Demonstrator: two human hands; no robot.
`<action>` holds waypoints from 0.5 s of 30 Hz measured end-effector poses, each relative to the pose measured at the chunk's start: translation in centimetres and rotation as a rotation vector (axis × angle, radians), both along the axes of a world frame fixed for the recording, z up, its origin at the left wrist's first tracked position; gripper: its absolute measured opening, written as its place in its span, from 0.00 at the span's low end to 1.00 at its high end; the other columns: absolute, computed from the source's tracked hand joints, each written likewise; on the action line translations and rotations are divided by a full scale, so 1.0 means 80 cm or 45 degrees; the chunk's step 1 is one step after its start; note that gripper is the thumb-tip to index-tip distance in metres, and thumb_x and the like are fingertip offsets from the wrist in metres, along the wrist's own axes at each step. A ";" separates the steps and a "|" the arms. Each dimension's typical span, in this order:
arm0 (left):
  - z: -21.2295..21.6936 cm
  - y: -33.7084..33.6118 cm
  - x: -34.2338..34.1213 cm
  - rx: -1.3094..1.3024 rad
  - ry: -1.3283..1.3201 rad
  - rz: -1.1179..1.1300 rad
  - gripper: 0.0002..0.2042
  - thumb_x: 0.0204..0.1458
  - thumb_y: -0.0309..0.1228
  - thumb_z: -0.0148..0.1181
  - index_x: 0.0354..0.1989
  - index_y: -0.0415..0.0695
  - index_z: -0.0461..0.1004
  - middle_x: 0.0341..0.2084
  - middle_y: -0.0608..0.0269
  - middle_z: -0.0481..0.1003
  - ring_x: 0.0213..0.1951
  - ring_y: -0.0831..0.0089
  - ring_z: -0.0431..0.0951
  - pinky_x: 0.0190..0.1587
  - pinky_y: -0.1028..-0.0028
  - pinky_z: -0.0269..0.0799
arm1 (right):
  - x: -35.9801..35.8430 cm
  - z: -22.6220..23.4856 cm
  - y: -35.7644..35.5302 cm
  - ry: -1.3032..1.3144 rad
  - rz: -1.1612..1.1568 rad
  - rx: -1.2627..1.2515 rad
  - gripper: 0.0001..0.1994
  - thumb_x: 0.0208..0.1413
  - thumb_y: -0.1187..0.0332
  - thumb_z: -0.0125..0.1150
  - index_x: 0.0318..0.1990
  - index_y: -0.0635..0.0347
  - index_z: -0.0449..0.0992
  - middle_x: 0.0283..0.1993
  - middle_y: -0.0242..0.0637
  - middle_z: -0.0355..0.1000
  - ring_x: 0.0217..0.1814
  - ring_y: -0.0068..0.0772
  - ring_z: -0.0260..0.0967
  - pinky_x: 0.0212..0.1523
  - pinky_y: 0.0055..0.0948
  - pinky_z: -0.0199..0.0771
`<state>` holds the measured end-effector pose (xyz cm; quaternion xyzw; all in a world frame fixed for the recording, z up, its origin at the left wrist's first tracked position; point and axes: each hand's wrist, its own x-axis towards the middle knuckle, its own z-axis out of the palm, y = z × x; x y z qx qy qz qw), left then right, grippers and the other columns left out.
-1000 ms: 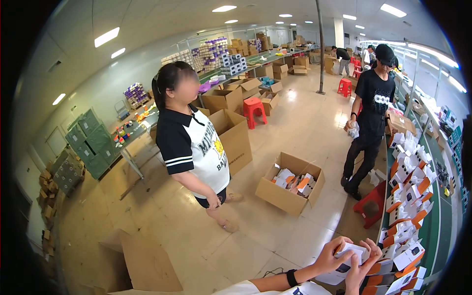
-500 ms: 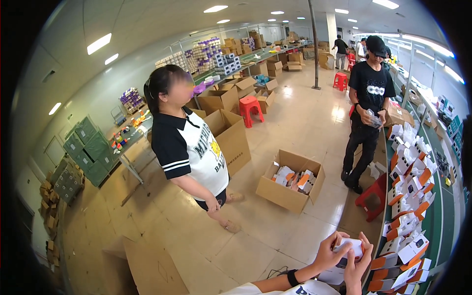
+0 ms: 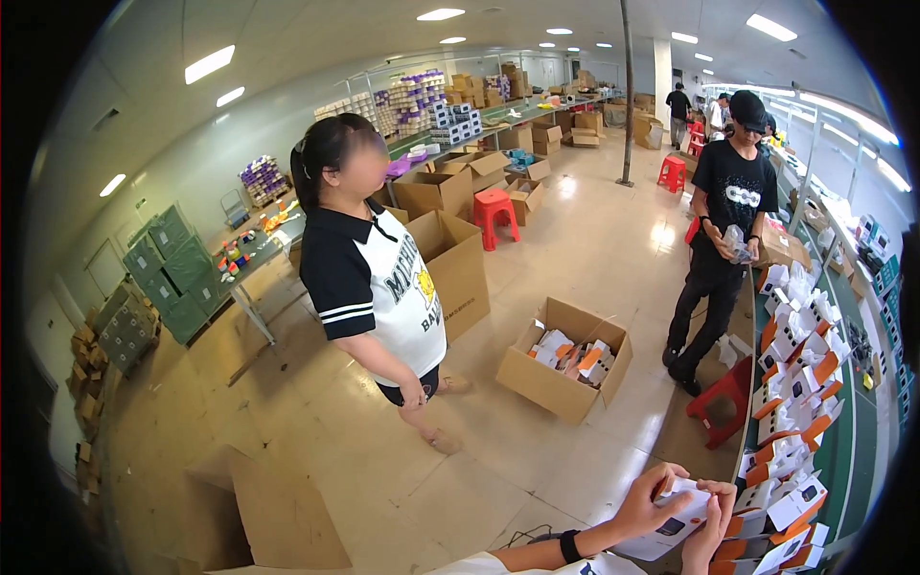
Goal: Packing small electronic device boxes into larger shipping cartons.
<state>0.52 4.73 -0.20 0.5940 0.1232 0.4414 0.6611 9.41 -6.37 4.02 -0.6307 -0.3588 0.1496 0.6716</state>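
Note:
At the lower right, a small white carton (image 3: 659, 539) with a dark product picture on its face is held between my two hands. My left hand (image 3: 648, 506), with a black band on its wrist, grips the carton's upper left side, thumb across its face. Along the carton's right edge, the fingers of my right hand (image 3: 711, 525) are curled near the top. A bit of orange shows at the top end, and the carton's inside is hidden. Close to my right hand stand open white-and-orange cartons (image 3: 797, 500) in rows on the green bench.
A large open cardboard box (image 3: 565, 383) with similar cartons sits on the floor ahead. One person (image 3: 374, 268) stands left of it; another person (image 3: 733, 201) holds clear plastic by the bench. A red stool (image 3: 721, 407) stands beside the bench (image 3: 867, 431). Cardboard flaps (image 3: 287, 517) rise at lower left.
The carton has turned so that its printed face now shows, and my fingers have shifted around its top. My view has tilted slightly. The two people nearby stay in about the same places.

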 end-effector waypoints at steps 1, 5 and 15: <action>0.003 0.001 -0.001 -0.001 0.004 0.004 0.20 0.54 0.33 0.68 0.28 0.44 0.57 0.38 0.51 0.74 0.40 0.72 0.71 0.42 0.74 0.68 | 0.000 0.000 0.002 0.099 0.028 0.071 0.07 0.64 0.69 0.49 0.47 0.59 0.65 0.45 0.38 0.67 0.53 0.32 0.66 0.60 0.31 0.60; 0.007 0.003 -0.006 0.039 -0.035 0.054 0.20 0.53 0.33 0.69 0.27 0.45 0.57 0.38 0.50 0.74 0.40 0.71 0.72 0.42 0.73 0.69 | 0.000 0.000 0.007 0.331 0.120 0.232 0.07 0.64 0.71 0.50 0.47 0.57 0.63 0.40 0.34 0.63 0.53 0.32 0.65 0.60 0.32 0.60; 0.007 0.008 -0.013 -0.007 0.018 0.071 0.17 0.57 0.32 0.65 0.30 0.46 0.59 0.42 0.52 0.76 0.44 0.73 0.73 0.48 0.71 0.70 | -0.030 -0.001 0.007 -0.301 -0.053 0.002 0.11 0.64 0.67 0.54 0.50 0.61 0.66 0.59 0.44 0.67 0.59 0.36 0.66 0.60 0.33 0.65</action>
